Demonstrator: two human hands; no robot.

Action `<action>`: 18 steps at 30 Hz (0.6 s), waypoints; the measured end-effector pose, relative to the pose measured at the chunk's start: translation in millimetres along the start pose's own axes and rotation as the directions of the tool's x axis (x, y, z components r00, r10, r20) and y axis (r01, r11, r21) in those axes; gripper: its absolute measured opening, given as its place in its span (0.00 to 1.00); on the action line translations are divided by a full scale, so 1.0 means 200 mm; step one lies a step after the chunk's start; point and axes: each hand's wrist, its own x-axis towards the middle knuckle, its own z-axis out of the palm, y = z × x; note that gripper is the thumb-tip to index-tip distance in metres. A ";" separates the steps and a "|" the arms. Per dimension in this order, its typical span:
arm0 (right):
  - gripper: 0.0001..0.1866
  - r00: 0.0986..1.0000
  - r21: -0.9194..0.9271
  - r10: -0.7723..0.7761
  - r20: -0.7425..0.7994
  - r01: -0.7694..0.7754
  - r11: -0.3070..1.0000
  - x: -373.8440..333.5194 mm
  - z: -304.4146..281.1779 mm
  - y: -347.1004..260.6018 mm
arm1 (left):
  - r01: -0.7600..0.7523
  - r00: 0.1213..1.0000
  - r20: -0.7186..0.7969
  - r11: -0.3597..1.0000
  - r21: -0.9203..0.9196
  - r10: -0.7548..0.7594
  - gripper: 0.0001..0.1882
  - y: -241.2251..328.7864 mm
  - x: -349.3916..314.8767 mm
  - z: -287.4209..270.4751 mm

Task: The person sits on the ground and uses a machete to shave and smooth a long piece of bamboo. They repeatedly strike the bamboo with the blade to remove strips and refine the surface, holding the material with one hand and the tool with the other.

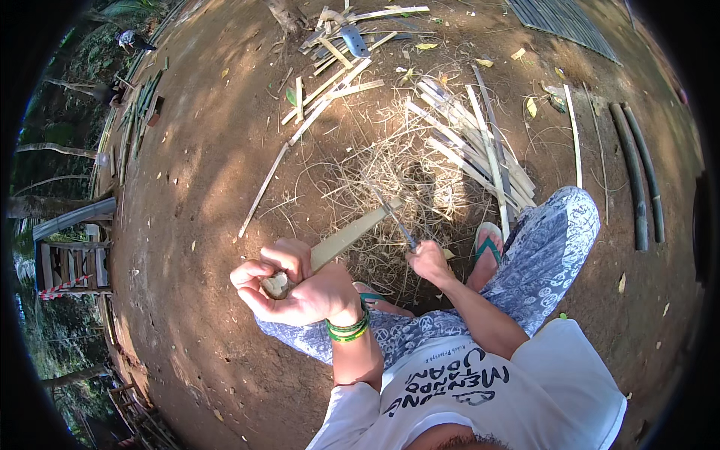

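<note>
My left hand [324, 291] is closed around a flat, pale bamboo strip [349, 236], which slants up and to the right. Between its curled fingers shows a rounded, whitish end with a brown rim [276, 284]; I cannot tell whether it belongs to the same strip. A thin-bladed knife [403, 229] is gripped in my right hand [428, 262], its handle mostly hidden by the fingers. The blade points up and to the left, crossing the strip near its far end. Beneath them lies a heap of curly pale shavings [367, 169].
Several split strips [469, 135] lie fanned out at the right of the shavings. A jumbled strip pile [330, 56] is farther off, near a tree trunk [285, 15]. Two dark poles [634, 176] rest at the far right. A corrugated sheet [566, 26] lies at upper right.
</note>
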 end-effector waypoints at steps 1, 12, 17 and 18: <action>0.12 0.997 0.021 -0.046 0.056 0.045 0.999 -0.05 -0.06 -0.14 | 0.008 1.000 -0.013 1.000 0.007 -0.007 0.19 0.01 0.00 -0.03; 0.15 0.956 -0.095 0.263 0.131 -0.252 0.963 0.01 0.01 0.16 | -0.084 0.995 -0.034 0.983 0.164 0.091 0.16 0.01 0.01 0.04; 0.12 0.971 0.139 -0.238 0.001 0.236 0.962 -0.07 -0.13 -0.24 | -0.013 0.999 -0.031 0.996 0.085 0.016 0.18 0.00 -0.02 0.01; 0.13 0.973 0.185 -0.227 0.030 0.218 0.958 -0.09 -0.20 -0.36 | -0.023 0.999 -0.032 0.996 0.091 0.026 0.18 0.00 -0.02 0.00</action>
